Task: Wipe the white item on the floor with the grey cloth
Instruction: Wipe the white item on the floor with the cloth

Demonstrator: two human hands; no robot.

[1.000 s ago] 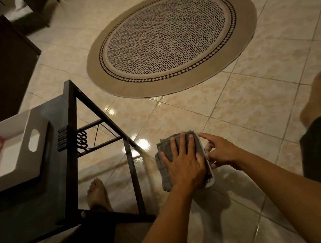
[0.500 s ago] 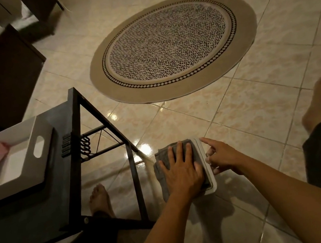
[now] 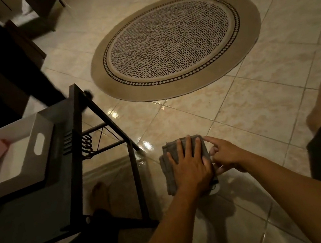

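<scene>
Since the earlier frame, more of the white item [image 3: 214, 190] is covered by the grey cloth [image 3: 168, 172] on the tiled floor [image 3: 258, 110]. The cloth is pressed flat by the left hand [image 3: 189, 165], fingers spread. The item's edge is steadied by the right hand [image 3: 227, 156], forefinger extended.

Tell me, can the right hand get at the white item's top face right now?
Probably not: the grey cloth and the flat left hand cover it. The right hand touches only its right edge.

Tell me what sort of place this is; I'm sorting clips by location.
Probably a room in a home: a tiled floor with a round patterned rug, a dark metal side table, and a person sitting barefoot.
</scene>
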